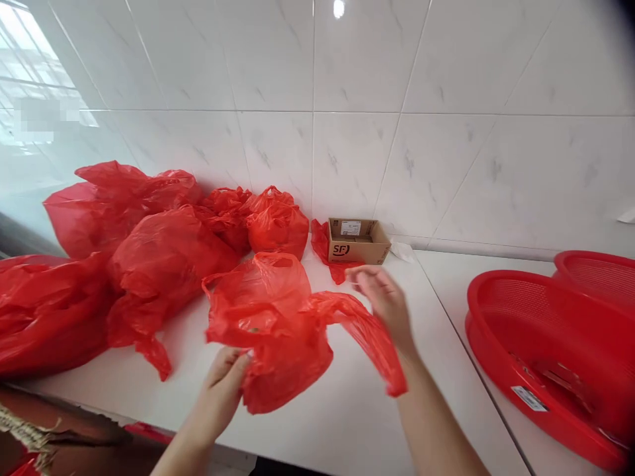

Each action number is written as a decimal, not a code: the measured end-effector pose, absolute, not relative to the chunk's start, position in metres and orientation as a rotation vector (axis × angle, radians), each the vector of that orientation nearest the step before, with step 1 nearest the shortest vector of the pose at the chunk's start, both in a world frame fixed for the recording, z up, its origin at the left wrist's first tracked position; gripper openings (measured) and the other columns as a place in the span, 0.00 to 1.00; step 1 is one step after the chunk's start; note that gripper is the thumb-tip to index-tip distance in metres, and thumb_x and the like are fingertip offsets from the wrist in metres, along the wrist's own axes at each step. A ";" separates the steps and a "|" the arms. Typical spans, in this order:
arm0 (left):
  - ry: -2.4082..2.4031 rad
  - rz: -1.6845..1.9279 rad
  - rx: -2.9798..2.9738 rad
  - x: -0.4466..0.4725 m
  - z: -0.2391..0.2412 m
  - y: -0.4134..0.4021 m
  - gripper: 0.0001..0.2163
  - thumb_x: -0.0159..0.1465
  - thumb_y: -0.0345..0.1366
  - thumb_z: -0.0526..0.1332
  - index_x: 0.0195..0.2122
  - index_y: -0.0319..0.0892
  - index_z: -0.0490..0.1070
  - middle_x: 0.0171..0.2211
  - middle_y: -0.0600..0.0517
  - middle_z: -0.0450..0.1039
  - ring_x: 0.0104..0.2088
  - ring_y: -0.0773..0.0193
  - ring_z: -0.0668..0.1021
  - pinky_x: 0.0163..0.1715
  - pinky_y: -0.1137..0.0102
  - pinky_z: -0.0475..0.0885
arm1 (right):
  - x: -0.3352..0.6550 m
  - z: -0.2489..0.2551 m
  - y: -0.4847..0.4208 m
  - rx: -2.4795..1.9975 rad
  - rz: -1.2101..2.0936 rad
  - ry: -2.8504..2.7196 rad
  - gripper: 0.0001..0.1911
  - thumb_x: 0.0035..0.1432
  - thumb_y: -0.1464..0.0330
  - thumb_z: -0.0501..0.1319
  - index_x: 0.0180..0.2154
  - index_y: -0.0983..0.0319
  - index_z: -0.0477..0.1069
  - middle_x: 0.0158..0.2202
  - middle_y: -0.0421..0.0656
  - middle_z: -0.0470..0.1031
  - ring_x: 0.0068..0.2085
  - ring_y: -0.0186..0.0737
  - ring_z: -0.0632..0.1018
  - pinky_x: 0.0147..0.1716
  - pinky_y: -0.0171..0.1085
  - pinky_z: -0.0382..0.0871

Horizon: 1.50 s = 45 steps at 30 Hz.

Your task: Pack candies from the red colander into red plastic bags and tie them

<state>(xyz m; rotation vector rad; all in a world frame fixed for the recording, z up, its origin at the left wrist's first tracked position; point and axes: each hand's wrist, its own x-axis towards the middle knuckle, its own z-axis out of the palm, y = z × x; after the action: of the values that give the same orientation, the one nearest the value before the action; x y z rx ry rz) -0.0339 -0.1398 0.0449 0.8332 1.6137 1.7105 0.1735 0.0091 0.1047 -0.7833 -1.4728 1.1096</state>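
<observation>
A thin red plastic bag with a loose, gathered top hangs above the white table, something inside it hidden but for a small green spot. On its near left side, my left hand grips the film between thumb and fingers. My right hand is up at the right of the bag, slightly blurred, its fingers reaching left with nothing visible between them. One long twisted handle of the bag trails across in front of my right wrist.
Several filled red bags crowd the table's left and back. A small open cardboard box stands by the tiled wall, a red bag piece beside it. Large red plastic baskets are at right. A torn carton sits lower left.
</observation>
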 end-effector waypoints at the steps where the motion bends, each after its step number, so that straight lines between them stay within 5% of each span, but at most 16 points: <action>1: 1.578 1.641 0.884 -0.026 0.042 -0.133 0.23 0.48 0.59 0.68 0.22 0.41 0.72 0.22 0.54 0.71 0.24 0.66 0.71 0.25 0.72 0.68 | 0.191 0.116 0.006 -0.745 1.089 -1.392 0.10 0.63 0.60 0.57 0.39 0.57 0.72 0.42 0.43 0.78 0.44 0.40 0.78 0.45 0.42 0.72; 5: 1.393 1.379 1.074 0.005 0.046 -0.111 0.20 0.55 0.54 0.66 0.21 0.40 0.74 0.22 0.53 0.70 0.24 0.66 0.70 0.27 0.72 0.68 | 0.236 0.139 -0.026 -0.750 1.035 -1.734 0.09 0.65 0.62 0.56 0.41 0.56 0.73 0.40 0.41 0.78 0.44 0.39 0.77 0.44 0.39 0.71; 9: 1.201 1.221 1.219 0.023 0.056 -0.100 0.16 0.62 0.50 0.61 0.33 0.42 0.78 0.30 0.50 0.75 0.29 0.63 0.74 0.32 0.70 0.70 | 0.237 0.113 -0.049 -0.870 0.915 -2.294 0.11 0.63 0.66 0.58 0.47 0.56 0.73 0.45 0.43 0.77 0.46 0.41 0.76 0.47 0.40 0.69; 15: 1.372 1.611 0.804 0.004 0.042 -0.088 0.15 0.59 0.50 0.63 0.40 0.45 0.75 0.34 0.53 0.77 0.34 0.62 0.77 0.36 0.71 0.71 | 0.253 0.076 -0.051 -1.158 0.855 -2.759 0.17 0.65 0.67 0.50 0.30 0.60 0.76 0.27 0.43 0.76 0.36 0.43 0.77 0.37 0.39 0.68; 18: 1.440 1.687 0.651 -0.007 0.036 -0.084 0.18 0.61 0.51 0.59 0.48 0.49 0.71 0.37 0.53 0.77 0.37 0.60 0.79 0.35 0.69 0.72 | 0.270 0.076 -0.048 -1.314 0.929 -2.645 0.23 0.69 0.59 0.45 0.45 0.58 0.76 0.33 0.44 0.78 0.36 0.43 0.78 0.36 0.39 0.67; 21: 1.507 1.689 0.696 -0.001 0.045 -0.088 0.19 0.61 0.47 0.62 0.53 0.51 0.69 0.49 0.51 0.76 0.47 0.58 0.78 0.44 0.65 0.72 | 0.278 0.077 -0.045 -1.442 0.820 -2.555 0.29 0.70 0.56 0.39 0.63 0.59 0.61 0.32 0.44 0.79 0.34 0.44 0.78 0.39 0.41 0.67; 26: 1.711 2.056 1.485 0.041 0.086 -0.116 0.12 0.63 0.33 0.60 0.48 0.51 0.70 0.55 0.50 0.69 0.59 0.54 0.69 0.61 0.53 0.60 | 0.269 0.070 -0.042 -1.646 0.587 -2.613 0.33 0.65 0.62 0.50 0.69 0.61 0.49 0.32 0.46 0.79 0.33 0.48 0.79 0.29 0.39 0.65; 30: 1.834 1.385 2.372 0.079 0.089 -0.117 0.12 0.62 0.29 0.59 0.43 0.53 0.74 0.62 0.47 0.60 0.64 0.44 0.60 0.59 0.43 0.58 | 0.259 0.063 -0.051 -1.610 0.540 -2.738 0.42 0.55 0.70 0.56 0.70 0.56 0.44 0.42 0.48 0.79 0.35 0.48 0.79 0.29 0.38 0.64; 35: 2.203 0.686 2.382 0.080 0.041 -0.080 0.09 0.61 0.27 0.60 0.32 0.46 0.79 0.68 0.45 0.52 0.68 0.31 0.49 0.59 0.33 0.48 | 0.262 0.057 -0.052 -1.568 0.516 -2.777 0.50 0.43 0.77 0.58 0.68 0.52 0.49 0.50 0.48 0.77 0.37 0.50 0.80 0.29 0.38 0.65; 37: 2.280 0.562 2.344 0.067 0.028 -0.073 0.16 0.58 0.20 0.57 0.34 0.47 0.80 0.68 0.45 0.54 0.67 0.32 0.52 0.60 0.34 0.49 | 0.277 0.061 -0.042 -1.695 0.525 -2.724 0.44 0.43 0.75 0.60 0.65 0.56 0.58 0.45 0.49 0.79 0.39 0.53 0.80 0.29 0.38 0.65; 41: 2.268 0.432 2.305 0.043 0.025 -0.077 0.23 0.57 0.17 0.50 0.41 0.44 0.81 0.68 0.41 0.53 0.65 0.33 0.59 0.53 0.44 0.66 | 0.320 0.074 -0.022 -1.893 0.627 -2.540 0.14 0.50 0.67 0.60 0.41 0.59 0.76 0.35 0.46 0.80 0.33 0.48 0.80 0.26 0.37 0.64; 45: 2.096 0.473 2.138 0.043 0.042 -0.084 0.26 0.55 0.17 0.48 0.45 0.45 0.78 0.62 0.45 0.64 0.57 0.47 0.72 0.43 0.57 0.74 | 0.340 0.081 -0.020 -1.881 0.530 -2.489 0.19 0.52 0.65 0.62 0.47 0.59 0.75 0.39 0.48 0.80 0.38 0.52 0.80 0.31 0.41 0.69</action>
<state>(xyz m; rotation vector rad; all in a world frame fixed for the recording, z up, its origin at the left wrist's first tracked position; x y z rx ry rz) 0.0427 -0.0835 0.0416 2.1380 2.0960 0.4732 0.3397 -0.0196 0.0805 -1.8806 -2.4885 0.5295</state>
